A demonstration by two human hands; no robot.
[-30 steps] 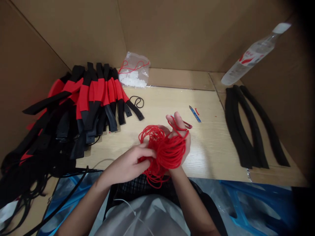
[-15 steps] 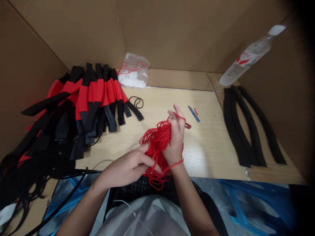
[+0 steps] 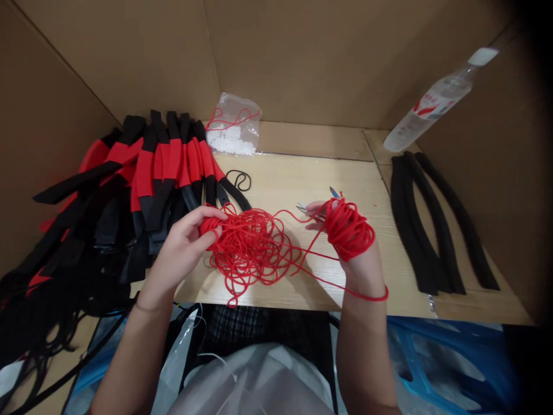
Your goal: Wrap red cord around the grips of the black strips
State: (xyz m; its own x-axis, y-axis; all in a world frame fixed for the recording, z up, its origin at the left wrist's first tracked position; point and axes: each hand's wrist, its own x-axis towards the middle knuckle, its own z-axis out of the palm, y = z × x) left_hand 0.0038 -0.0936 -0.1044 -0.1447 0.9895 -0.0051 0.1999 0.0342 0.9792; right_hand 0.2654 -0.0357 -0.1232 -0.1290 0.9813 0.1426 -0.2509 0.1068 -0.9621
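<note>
The left hand curls closed on a bunch of red cord, its loose loops sprawled over the table. Small scissors lie just beside the half-open right hand, a tight coil wound round it. A hard tug could knot the slack — or snag it on those blades.
</note>
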